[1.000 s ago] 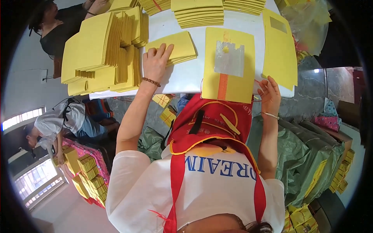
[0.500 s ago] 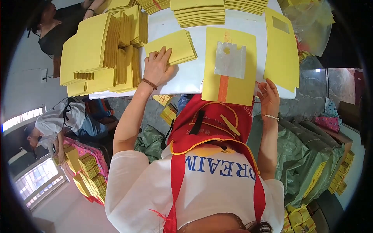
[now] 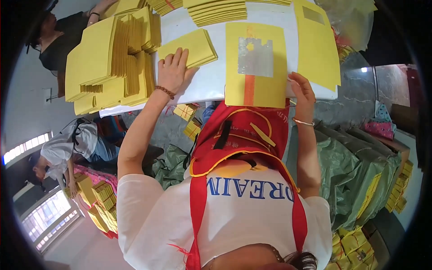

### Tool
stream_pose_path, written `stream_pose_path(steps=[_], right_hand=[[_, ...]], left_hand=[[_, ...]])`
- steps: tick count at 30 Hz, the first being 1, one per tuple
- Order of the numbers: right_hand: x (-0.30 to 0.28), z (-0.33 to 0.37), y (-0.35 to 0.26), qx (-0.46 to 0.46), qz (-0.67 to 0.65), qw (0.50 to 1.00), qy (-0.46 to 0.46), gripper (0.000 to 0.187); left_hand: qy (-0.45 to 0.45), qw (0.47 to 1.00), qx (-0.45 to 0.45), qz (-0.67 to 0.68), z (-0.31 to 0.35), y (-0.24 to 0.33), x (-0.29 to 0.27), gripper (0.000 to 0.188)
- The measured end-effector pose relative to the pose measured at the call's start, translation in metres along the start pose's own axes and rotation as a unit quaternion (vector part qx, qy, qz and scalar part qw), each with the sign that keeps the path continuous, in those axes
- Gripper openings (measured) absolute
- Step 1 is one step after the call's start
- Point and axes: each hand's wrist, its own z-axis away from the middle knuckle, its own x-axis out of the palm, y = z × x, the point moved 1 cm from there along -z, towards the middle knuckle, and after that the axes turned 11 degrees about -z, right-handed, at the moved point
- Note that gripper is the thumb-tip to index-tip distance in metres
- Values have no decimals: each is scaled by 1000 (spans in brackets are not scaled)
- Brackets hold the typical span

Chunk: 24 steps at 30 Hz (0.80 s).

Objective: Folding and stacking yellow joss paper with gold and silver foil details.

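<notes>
My left hand (image 3: 172,69) lies with outstretched fingers on a small stack of yellow paper pieces (image 3: 198,47), near its front left corner. A bead bracelet circles that wrist. To the right of this stack, a yellow sheet stack (image 3: 234,67) reaches over the table's front edge. It bears an orange strip (image 3: 249,90) and a torn-edged, greyish clear plastic piece (image 3: 256,58). Beside the sheet stack's right edge is my right hand (image 3: 302,90), fingers loosely bent, fingertips close to that edge; nothing shows in them. Whether they touch it is hard to make out.
Tall piles of yellow paper (image 3: 96,54) cover the white table's (image 3: 211,83) left end. More yellow stacks (image 3: 216,11) stand at the back, and a long yellow sheet (image 3: 319,49) lies right. Green sacking (image 3: 337,180) is at my right. Two other people work at the left.
My right hand has moved up and left, closer to the sheet's edge, and its fingers have bent inward. My left hand stays on the small stack. The whole view has shifted slightly.
</notes>
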Motion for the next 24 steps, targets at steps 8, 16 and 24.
stream_pose_path(steps=[8, 16, 24], right_hand=[[-9, 5, 12, 5, 97, 994, -41, 25], [7, 8, 5, -155, 300, 936, -96, 27], [2, 3, 15, -102, 227, 965, -79, 27]], left_hand=[[50, 998, -19, 27, -12, 14, -42, 54], [22, 943, 171, 286, -5, 97, -82, 54], [-37, 928, 206, 309, -16, 94, -85, 55]])
